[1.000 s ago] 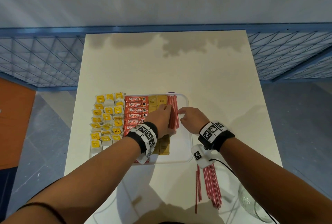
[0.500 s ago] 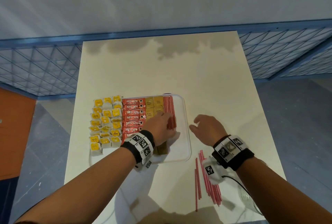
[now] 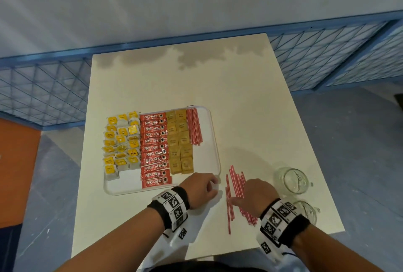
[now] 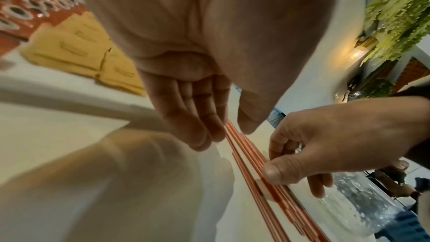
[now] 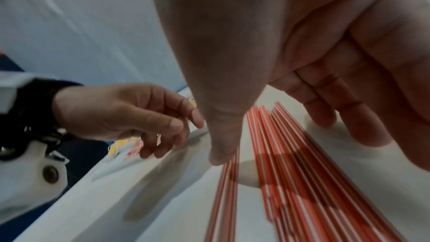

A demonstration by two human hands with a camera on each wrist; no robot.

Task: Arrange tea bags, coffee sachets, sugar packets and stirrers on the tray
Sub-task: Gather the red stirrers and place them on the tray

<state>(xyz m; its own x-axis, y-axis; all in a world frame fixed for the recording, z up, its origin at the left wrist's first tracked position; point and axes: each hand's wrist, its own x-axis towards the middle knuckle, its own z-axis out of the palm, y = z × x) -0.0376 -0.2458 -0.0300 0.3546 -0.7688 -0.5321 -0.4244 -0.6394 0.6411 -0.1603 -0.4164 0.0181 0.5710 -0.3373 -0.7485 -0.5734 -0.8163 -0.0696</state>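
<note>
The white tray point(image 3: 206, 162) holds yellow tea bags point(image 3: 122, 141) at its left, then red coffee sachets point(image 3: 154, 149), brown sugar packets point(image 3: 181, 143) and a bundle of red-striped stirrers point(image 3: 195, 126) at its far right. More loose stirrers point(image 3: 233, 186) point(image 5: 291, 181) lie on the table right of the tray. My right hand point(image 3: 239, 197) point(image 5: 286, 144) spans them, thumb touching on one side and fingers down on the other. My left hand point(image 3: 212, 186) point(image 4: 225, 133) hovers by the tray's near right corner, fingers relaxed and holding nothing.
Two clear glass jars point(image 3: 291, 181) point(image 3: 306, 211) stand just right of the loose stirrers, near the table's right edge. The cream table point(image 3: 174, 79) extends far beyond the tray. A blue mesh fence point(image 3: 43, 88) runs behind it.
Both hands have drawn back from the stirrers on the tray. The right hand came down onto the loose stirrers on the table; the left hand moved to the tray's near right corner.
</note>
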